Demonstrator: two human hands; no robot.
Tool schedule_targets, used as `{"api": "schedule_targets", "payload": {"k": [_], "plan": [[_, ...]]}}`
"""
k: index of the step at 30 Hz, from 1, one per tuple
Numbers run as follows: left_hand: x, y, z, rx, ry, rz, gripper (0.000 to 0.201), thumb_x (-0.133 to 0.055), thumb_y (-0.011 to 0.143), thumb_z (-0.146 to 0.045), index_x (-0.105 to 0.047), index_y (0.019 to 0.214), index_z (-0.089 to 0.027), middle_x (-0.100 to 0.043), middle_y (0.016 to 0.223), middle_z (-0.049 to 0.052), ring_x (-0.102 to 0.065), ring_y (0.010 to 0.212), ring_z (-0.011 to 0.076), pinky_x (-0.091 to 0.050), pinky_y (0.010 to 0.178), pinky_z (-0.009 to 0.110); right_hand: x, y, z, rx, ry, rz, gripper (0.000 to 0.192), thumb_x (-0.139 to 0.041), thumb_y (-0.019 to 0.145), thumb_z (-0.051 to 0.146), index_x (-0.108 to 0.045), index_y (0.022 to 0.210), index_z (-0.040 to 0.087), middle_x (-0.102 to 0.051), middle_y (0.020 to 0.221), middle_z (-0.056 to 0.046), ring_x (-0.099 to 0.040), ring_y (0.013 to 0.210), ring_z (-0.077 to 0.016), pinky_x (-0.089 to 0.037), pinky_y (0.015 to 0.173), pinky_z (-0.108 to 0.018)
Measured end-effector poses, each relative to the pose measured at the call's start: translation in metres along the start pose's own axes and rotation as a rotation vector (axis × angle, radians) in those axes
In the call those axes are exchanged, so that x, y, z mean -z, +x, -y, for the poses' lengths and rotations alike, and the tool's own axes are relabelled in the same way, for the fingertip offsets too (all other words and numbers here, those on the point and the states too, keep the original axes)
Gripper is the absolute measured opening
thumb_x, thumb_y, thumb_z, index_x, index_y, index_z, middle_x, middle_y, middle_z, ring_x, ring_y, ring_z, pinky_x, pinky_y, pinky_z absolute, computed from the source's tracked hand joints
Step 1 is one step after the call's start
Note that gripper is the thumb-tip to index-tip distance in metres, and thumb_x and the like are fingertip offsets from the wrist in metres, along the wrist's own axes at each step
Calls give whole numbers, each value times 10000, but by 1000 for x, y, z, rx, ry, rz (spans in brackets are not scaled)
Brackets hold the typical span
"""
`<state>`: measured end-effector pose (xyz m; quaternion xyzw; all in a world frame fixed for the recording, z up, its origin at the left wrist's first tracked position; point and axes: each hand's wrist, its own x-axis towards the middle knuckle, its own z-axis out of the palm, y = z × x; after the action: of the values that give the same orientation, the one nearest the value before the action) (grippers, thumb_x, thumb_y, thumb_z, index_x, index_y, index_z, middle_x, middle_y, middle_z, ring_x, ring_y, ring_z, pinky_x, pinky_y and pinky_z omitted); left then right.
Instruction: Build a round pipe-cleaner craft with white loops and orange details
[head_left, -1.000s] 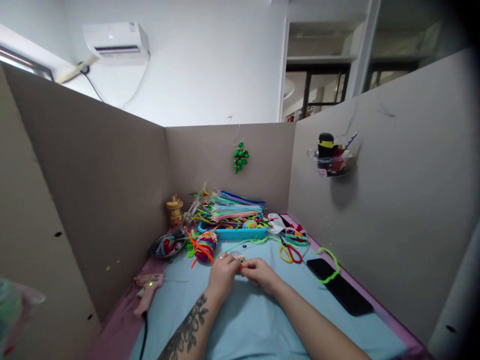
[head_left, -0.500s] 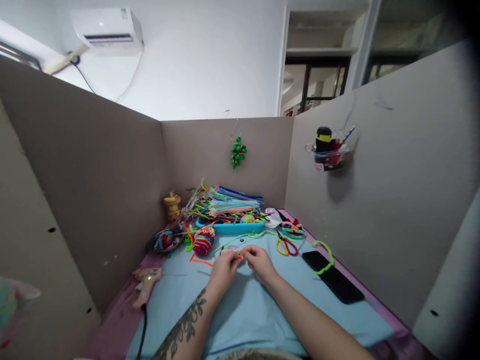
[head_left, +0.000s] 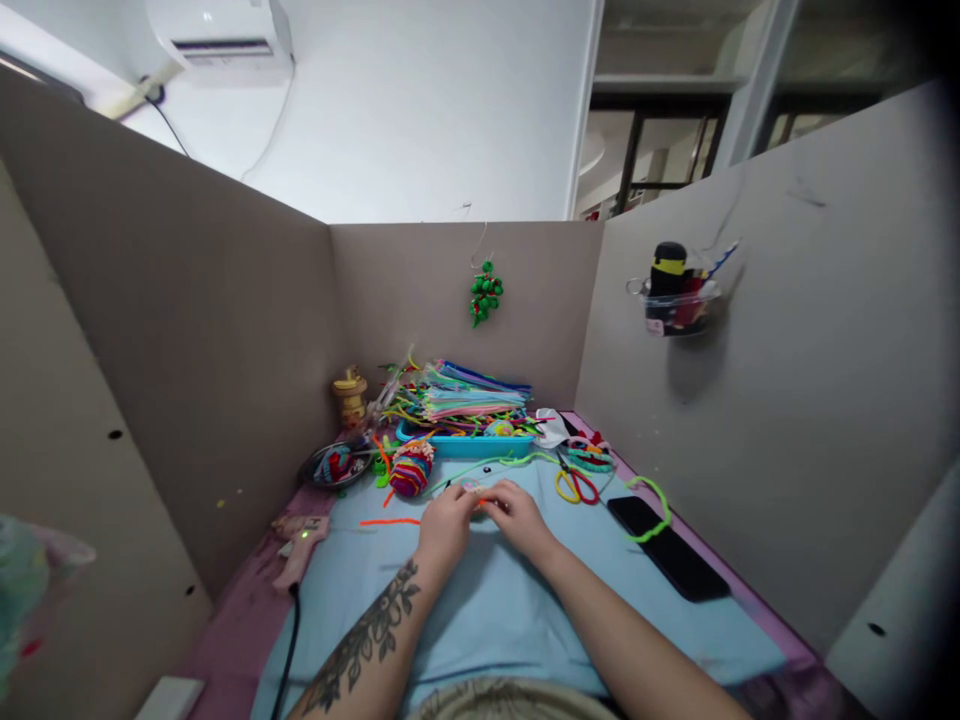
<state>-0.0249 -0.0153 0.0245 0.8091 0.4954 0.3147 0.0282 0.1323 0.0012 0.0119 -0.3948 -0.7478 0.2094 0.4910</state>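
My left hand (head_left: 444, 522) and my right hand (head_left: 517, 515) meet over the light blue cloth (head_left: 480, 620), fingertips pinched together on a small pale craft piece with an orange pipe cleaner (head_left: 477, 496). Both hands grip it; its shape is mostly hidden by the fingers. A loose orange pipe cleaner (head_left: 388, 521) lies flat on the cloth just left of my left hand. A striped pipe-cleaner ball (head_left: 409, 474) sits beyond it.
A blue tray (head_left: 465, 440) heaped with colourful pipe cleaners stands at the back. Yellow-and-red scissors (head_left: 576, 486), a black phone (head_left: 667, 558) with a green pipe cleaner loop, a pink glue gun (head_left: 298, 545) and a dark dish (head_left: 336, 468) surround the cloth. Grey partition walls enclose the desk.
The orange pipe cleaner that stuck out near the striped ball now lies flat on the cloth. My hands stay together, shifted slightly as the head view moved.
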Motion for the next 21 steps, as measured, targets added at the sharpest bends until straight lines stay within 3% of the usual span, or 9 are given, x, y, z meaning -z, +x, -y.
{"api": "schedule_targets", "payload": {"k": [5,10,13,18,21], "plan": [[-1,0,-3,-45,61,36,214,-442,827,-202,-643,900,-212,-597,880,61,-523,824,183,-382,701,271,0,-2,-2,90,-209,138,173,-500,772,115,-653,770,195,-552,776,-30,-514,759,-152,-407,708,-272],[-4,1,0,-14,-198,-38,220,-421,836,-198,-637,878,-190,-615,854,71,-533,815,172,-402,713,273,8,1,1,10,-131,26,136,-520,764,165,-623,676,174,-544,713,-20,-502,706,-143,-392,662,-261],[-9,4,3,19,-339,-27,188,-449,810,-194,-631,770,-164,-618,766,54,-532,744,161,-399,684,267,8,3,1,-108,66,-56,124,-562,727,223,-608,626,167,-546,659,-14,-495,663,-139,-386,607,-247],[-23,7,-8,79,-638,53,201,-451,803,-249,-595,713,-141,-576,652,18,-500,618,129,-383,585,232,-7,3,-1,-439,717,-117,226,-603,663,378,-528,622,170,-448,499,30,-372,425,-87,-299,416,-211],[-28,7,-14,114,-722,69,195,-451,797,-257,-580,713,-138,-552,632,5,-481,585,117,-371,553,220,-11,3,-3,-480,916,-99,272,-647,610,418,-525,647,177,-490,548,16,-442,466,-104,-361,457,-229]]}}
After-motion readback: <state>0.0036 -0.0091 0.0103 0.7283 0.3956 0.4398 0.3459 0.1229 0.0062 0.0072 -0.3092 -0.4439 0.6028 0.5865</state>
